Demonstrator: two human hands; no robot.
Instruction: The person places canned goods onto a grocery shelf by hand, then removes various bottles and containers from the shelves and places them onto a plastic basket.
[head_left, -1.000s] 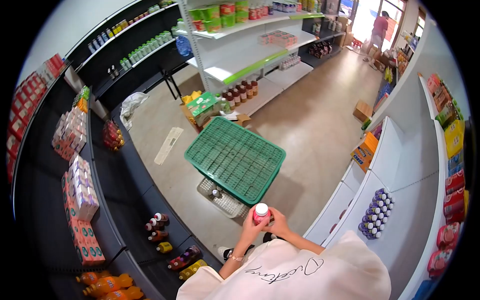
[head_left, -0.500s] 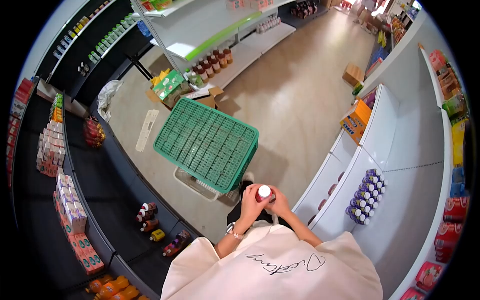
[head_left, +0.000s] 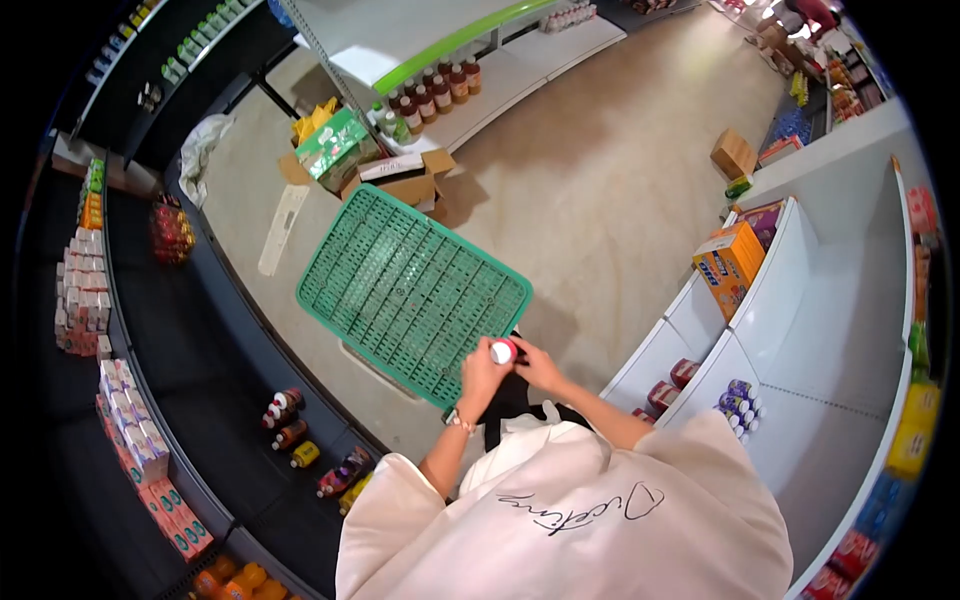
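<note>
Nearest, a cream shirt with looping black script, unreadable. Just above, both hands meet: left hand and right hand, fingers wrapped round a small bottle, round white cap up. At eleven o'clock, touching distance, a green lattice plastic crate. Farther, at eleven, cardboard boxes; at two, an orange carton on white shelving.
</note>
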